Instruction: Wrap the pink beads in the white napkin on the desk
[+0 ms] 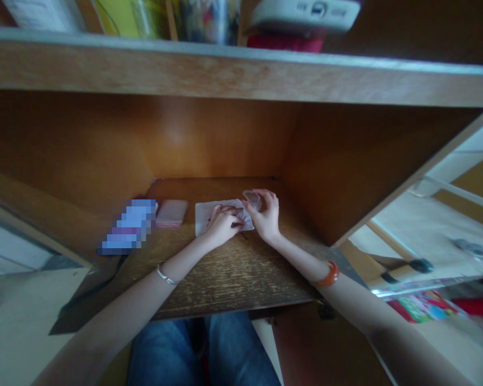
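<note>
This looks like a lived-in home or dorm room: a wooden desk [225,281] (its top scuffed and worn), a shelf [241,75] above the desk holding odds and ends [209,19], and brightly patterned clutter [424,306] right of the desk.

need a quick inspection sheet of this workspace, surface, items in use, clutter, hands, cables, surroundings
surface: wooden desk top, light worn streaks toward the front
items in use: white sheet lying flat at its left end; clear piece, details blurred
clutter: pale stack left of the sheet, pixelated object beside it
hands: left hand over the sheet, grip unclear; right hand holds the clear piece
cables: dark cable-like strand at left
surroundings: loaded shelf above
</note>
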`<state>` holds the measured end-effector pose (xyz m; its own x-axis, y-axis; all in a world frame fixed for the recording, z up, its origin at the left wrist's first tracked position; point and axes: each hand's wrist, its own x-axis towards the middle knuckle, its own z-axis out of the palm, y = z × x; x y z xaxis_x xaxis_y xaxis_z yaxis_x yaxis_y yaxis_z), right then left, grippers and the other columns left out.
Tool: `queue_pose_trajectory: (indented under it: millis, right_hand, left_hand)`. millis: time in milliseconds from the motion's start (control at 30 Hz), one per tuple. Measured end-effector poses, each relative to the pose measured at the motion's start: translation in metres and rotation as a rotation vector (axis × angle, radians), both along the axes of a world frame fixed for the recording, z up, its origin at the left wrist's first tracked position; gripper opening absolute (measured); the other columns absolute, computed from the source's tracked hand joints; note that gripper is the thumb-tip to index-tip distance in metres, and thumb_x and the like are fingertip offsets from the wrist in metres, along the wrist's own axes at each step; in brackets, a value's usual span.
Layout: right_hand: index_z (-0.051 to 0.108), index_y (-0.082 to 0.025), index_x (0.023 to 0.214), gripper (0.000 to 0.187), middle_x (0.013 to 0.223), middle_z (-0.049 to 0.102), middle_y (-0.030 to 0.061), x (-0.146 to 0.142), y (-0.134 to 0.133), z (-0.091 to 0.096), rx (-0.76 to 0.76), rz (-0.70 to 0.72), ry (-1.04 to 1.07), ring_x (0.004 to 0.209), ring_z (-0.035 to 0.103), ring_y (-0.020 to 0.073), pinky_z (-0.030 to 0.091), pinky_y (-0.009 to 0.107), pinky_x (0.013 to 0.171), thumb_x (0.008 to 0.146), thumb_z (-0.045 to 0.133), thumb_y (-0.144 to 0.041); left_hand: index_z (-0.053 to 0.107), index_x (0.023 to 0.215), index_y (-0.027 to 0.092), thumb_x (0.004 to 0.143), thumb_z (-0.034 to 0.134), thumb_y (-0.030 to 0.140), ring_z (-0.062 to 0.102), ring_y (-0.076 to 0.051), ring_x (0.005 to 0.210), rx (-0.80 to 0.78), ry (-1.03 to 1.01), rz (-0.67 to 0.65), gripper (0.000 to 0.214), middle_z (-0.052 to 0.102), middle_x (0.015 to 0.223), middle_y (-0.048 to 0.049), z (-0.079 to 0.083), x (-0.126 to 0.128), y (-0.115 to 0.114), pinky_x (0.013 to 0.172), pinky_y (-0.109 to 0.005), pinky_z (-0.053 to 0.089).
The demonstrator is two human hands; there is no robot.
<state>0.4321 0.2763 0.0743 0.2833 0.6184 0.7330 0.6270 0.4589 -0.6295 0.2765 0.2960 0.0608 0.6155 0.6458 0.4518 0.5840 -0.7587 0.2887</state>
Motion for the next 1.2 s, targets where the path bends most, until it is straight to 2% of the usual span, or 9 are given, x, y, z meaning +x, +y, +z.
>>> queue_pose_trajectory:
  millis: [167,300,467,600,733,867,1000,1133,1200]
  right_hand:
    - [0.062,-0.026,0.1,0.03,0.106,0.063,0.0052,0.0,-0.001,-0.001,-0.047,0.007,-0.02,0.101,0.055,0.0255,0.041,0.044,0.088,0.075,0.07,-0.04]
    - [0.062,-0.025,0.101,0.031,0.108,0.062,0.0056,-0.001,-0.003,-0.001,-0.066,0.039,-0.077,0.102,0.054,0.0262,0.041,0.044,0.089,0.075,0.07,-0.04]
    - [0.062,-0.025,0.104,0.032,0.108,0.062,0.0058,-0.003,-0.008,0.003,-0.08,0.085,-0.158,0.103,0.053,0.0268,0.041,0.044,0.09,0.076,0.069,-0.036]
    - [0.062,-0.025,0.107,0.033,0.112,0.061,0.0065,-0.004,-0.011,0.006,-0.122,0.097,-0.234,0.105,0.053,0.0279,0.041,0.046,0.09,0.076,0.068,-0.036]
    - [0.062,-0.025,0.107,0.034,0.113,0.061,0.0058,-0.005,-0.012,0.006,-0.132,0.126,-0.264,0.105,0.053,0.0277,0.04,0.046,0.09,0.076,0.068,-0.036]
    - [0.062,-0.025,0.106,0.034,0.112,0.062,0.0052,-0.004,-0.01,0.006,-0.128,0.123,-0.224,0.105,0.053,0.0272,0.039,0.046,0.091,0.074,0.07,-0.033]
    - [0.062,-0.024,0.102,0.031,0.108,0.063,0.0056,-0.002,-0.008,0.005,-0.104,0.08,-0.111,0.103,0.054,0.0265,0.041,0.045,0.089,0.074,0.07,-0.035]
    - [0.062,-0.025,0.101,0.029,0.105,0.063,0.0056,-0.001,-0.005,0.002,-0.067,0.044,-0.048,0.101,0.054,0.0259,0.042,0.045,0.089,0.075,0.068,-0.037]
    - [0.063,-0.025,0.101,0.03,0.105,0.063,0.0053,-0.001,-0.004,0.001,-0.072,0.04,-0.042,0.101,0.054,0.0257,0.041,0.045,0.089,0.074,0.069,-0.037]
  left_hand:
    - [0.073,0.078,0.023,0.078,0.069,0.018,0.061,-0.024,0.105,-0.062,-0.14,0.05,0.007,0.072,0.105,-0.0032,0.007,0.001,0.001,0.095,-0.046,0.039]
    - [0.072,0.079,0.023,0.079,0.068,0.015,0.064,-0.021,0.098,-0.06,-0.327,0.175,0.009,0.072,0.1,-0.0014,0.013,-0.003,0.004,0.093,-0.042,0.043]
    - [0.071,0.081,0.022,0.08,0.068,0.02,0.065,-0.019,0.091,0.082,-0.575,0.348,0.004,0.072,0.094,-0.0019,0.017,-0.013,0.011,0.09,-0.041,0.046]
    - [0.069,0.087,0.021,0.084,0.064,0.026,0.063,-0.017,0.093,0.258,-0.77,0.259,0.008,0.068,0.096,-0.0033,0.024,-0.014,0.008,0.089,-0.037,0.049]
    - [0.068,0.098,0.022,0.085,0.063,0.027,0.059,-0.019,0.103,0.322,-0.669,0.126,0.014,0.063,0.109,-0.0056,0.027,-0.007,-0.002,0.093,-0.038,0.048]
    - [0.059,0.112,0.021,0.087,0.059,0.026,0.055,-0.021,0.112,0.241,-0.608,0.144,0.025,0.058,0.118,-0.0094,0.019,-0.002,-0.004,0.097,-0.04,0.046]
    - [0.061,0.097,0.02,0.087,0.057,0.019,0.058,-0.021,0.102,0.157,-0.53,0.193,0.011,0.064,0.105,-0.0067,0.014,-0.005,0.002,0.092,-0.038,0.047]
    - [0.066,0.078,0.02,0.079,0.065,0.015,0.06,-0.023,0.097,0.045,-0.201,0.05,0.005,0.068,0.097,-0.0046,0.008,-0.004,0.003,0.089,-0.041,0.046]
    - [0.068,0.078,0.02,0.077,0.069,0.019,0.059,-0.025,0.101,0.013,-0.081,0.019,0.001,0.069,0.099,-0.0064,0.004,-0.002,0.001,0.092,-0.044,0.044]
